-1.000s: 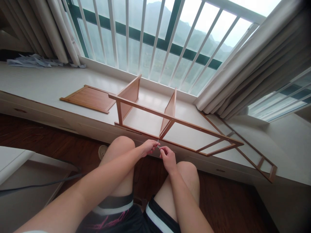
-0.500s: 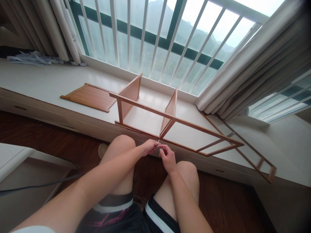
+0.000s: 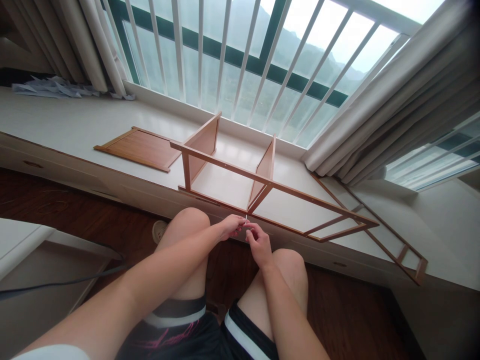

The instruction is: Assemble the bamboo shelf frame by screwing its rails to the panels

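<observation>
The left hand (image 3: 233,227) had its fingers pinched on a thin pale rod (image 3: 246,219), which stood nearly upright below the lower bar of a wooden frame (image 3: 240,170); whether its tip touched the wood could not be told. The right hand (image 3: 259,245) had its index finger bent at the rod's lower end, the thumb a narrow gap from it. The frame lay on edge along the front of a white ledge (image 3: 75,120), two panels standing behind it. A loose panel (image 3: 140,150) lay flat to the left, a second frame (image 3: 420,270) to the right. Beyond rose white bars (image 3: 200,50) between curtains (image 3: 90,50).
</observation>
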### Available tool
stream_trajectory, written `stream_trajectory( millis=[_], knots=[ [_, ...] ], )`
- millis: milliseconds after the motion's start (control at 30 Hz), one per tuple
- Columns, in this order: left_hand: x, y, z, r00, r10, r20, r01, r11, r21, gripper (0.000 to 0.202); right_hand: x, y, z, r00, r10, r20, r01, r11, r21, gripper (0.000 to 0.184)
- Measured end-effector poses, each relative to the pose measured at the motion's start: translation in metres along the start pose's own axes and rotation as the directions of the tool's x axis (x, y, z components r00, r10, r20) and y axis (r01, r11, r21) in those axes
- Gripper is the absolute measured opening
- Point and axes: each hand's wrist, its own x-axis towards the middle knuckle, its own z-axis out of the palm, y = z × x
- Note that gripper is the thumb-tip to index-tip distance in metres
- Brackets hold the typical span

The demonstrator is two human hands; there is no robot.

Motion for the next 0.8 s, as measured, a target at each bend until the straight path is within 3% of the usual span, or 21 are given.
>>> stream_trajectory(
  millis=[367, 633, 800],
  knots=[
    [-0.002, 0.004, 0.001, 1.0, -0.018, -0.014, 0.017, 0.999, -0.028, 0.018, -0.001, 0.0, 0.0, 1.0, -0.007, 0.017, 0.009, 0.998, -0.061, 0.03],
    [-0.002, 0.006, 0.0, 1.0, -0.01, 0.001, 0.01, 1.0, -0.024, 0.024, 0.001, 0.007, -0.001, 0.998, 0.031, -0.061, -0.037, 0.995, -0.091, 0.034],
    [-0.004, 0.007, 0.0, 1.0, -0.009, -0.001, 0.009, 1.0, -0.011, 0.025, 0.004, 0.016, 0.001, 0.994, 0.107, 0.007, -0.107, 0.992, -0.069, 0.036]
  ],
)
